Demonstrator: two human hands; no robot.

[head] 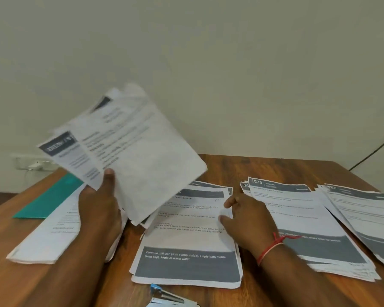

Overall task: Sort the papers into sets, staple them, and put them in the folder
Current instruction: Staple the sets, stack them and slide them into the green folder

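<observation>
A single wide-angle view from a camera worn on the person's head, looking forward and down across the desk [242, 167] from its near edge. It sits close: the left hand [98, 202] and right hand [246, 218] enter from below. Beyond the far edge, a wall [208, 63] fills the upper half

White papers [186, 229] carry slate-grey bands; the folder [51, 198] is teal, the counter [264, 167] brown wood-grain, the wrist thread [271, 249] red.

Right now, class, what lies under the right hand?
The right hand touches the middle pile; its top sheet concerns formula milk. Lower sheets show only edges, print hidden.
</observation>
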